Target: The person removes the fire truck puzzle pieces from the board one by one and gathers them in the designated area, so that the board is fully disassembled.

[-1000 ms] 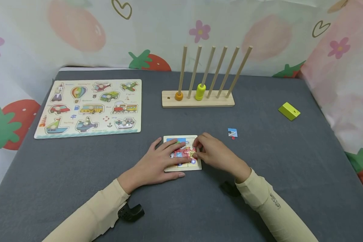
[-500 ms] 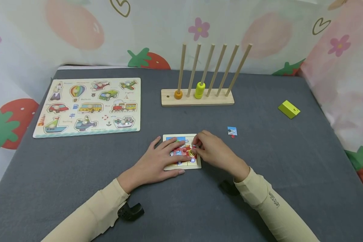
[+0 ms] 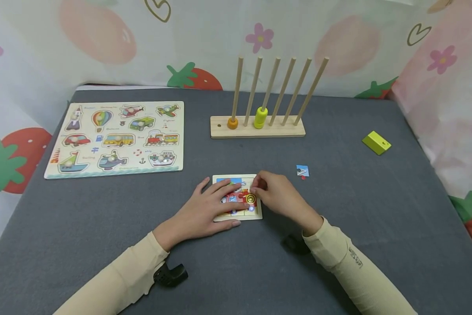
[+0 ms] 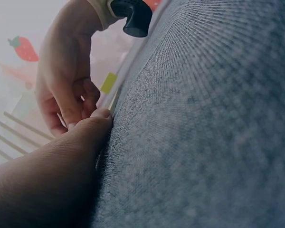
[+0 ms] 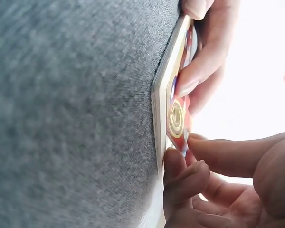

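A small jigsaw puzzle in a pale wooden frame (image 3: 259, 216) lies on the dark table, with a red vehicle picture. Across its left part my left hand (image 3: 210, 210) rests with fingers spread, hiding much of the picture; the thumb lies along the near edge. At the puzzle's right side, my right hand (image 3: 281, 194) pinches the edge of a red puzzle piece with a yellow spiral (image 5: 176, 118) between thumb and fingers. That piece looks slightly tilted up from the frame in the right wrist view. A loose blue-and-white puzzle piece (image 3: 302, 171) lies beyond the right hand.
A peg puzzle board (image 3: 115, 173) with vehicle pictures lies at the back left. Behind the small puzzle stands a wooden rack (image 3: 283, 132) with several upright pegs, carrying an orange bead (image 3: 232, 124) and yellow-green beads (image 3: 260, 118). A yellow-green block (image 3: 376, 143) sits at right.
My right hand has shifted slightly, its fingers curling more at the puzzle's right edge, and the spiral on the red piece shows more fully. My left hand stays in place.
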The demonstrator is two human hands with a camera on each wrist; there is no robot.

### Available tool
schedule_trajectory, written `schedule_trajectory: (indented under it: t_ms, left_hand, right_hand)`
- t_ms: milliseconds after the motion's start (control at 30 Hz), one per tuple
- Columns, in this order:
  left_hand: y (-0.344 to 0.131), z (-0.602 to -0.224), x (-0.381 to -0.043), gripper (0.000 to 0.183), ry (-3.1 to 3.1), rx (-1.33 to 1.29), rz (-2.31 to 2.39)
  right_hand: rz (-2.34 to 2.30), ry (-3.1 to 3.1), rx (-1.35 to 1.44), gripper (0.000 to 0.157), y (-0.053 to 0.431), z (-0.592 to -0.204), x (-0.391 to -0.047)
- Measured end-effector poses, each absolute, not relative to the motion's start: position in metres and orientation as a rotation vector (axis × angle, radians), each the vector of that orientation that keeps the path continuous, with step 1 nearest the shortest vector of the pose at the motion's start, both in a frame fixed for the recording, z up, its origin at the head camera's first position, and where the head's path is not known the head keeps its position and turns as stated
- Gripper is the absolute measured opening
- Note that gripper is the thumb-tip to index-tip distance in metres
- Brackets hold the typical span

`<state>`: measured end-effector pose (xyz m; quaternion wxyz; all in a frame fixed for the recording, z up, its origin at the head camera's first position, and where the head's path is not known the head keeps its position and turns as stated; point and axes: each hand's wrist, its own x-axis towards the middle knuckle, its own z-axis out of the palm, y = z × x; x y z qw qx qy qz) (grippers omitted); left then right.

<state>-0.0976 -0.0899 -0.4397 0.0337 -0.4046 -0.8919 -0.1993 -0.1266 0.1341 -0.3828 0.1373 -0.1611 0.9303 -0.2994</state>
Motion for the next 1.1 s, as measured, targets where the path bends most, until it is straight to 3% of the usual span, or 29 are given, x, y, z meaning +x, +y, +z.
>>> schedule_trajectory:
  t_ms: [867,1100]
  left_hand:
    - [-0.090,-0.441,-0.098,0.040,-2.719,-1.224,-0.572]
    - [-0.090,-0.444,-0.098,0.041,-2.738,-1.232,-0.598]
  right_hand:
    - [-1.002,2.636,-0.246,0.010,0.130,-0.378,-0.127]
    - [-1.023,2.613,-0.224,0.013,0.160,-0.371,-0.131]
